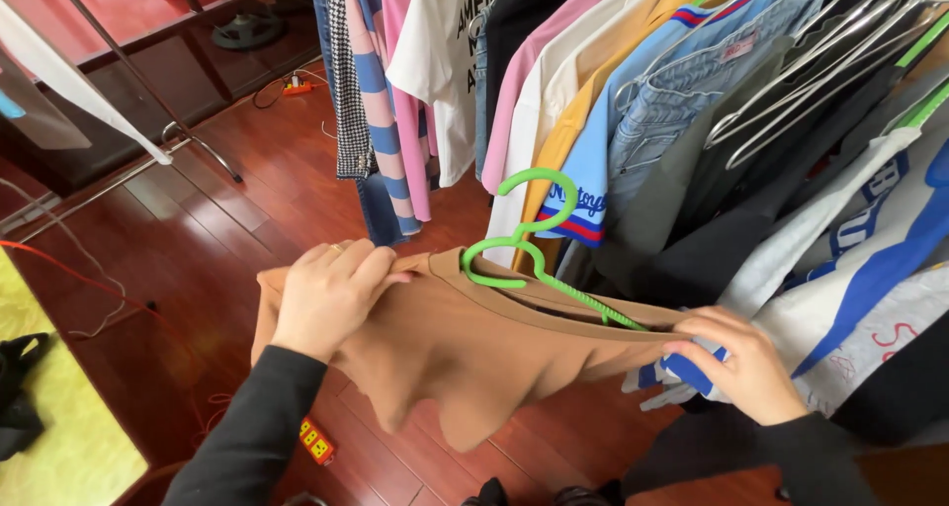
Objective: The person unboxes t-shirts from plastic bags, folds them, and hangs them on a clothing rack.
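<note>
My left hand [331, 294] grips one shoulder of a tan brown top [465, 353] that hangs on a green plastic hanger [529, 244]. My right hand [741, 363] pinches the other shoulder end of the top, next to the hanger's arm. The top is held out flat in front of me, its lower edge drooping toward the floor. The hanger's hook stands up free above the neckline, touching no rail.
A crowded clothes rack [692, 91] fills the right and top, with shirts, jeans and empty wire hangers [820, 61]. Dark red wood floor [247, 200] lies below. A power strip [316, 442] and orange cables lie on the floor at left; a metal stand leg [203, 145] crosses behind.
</note>
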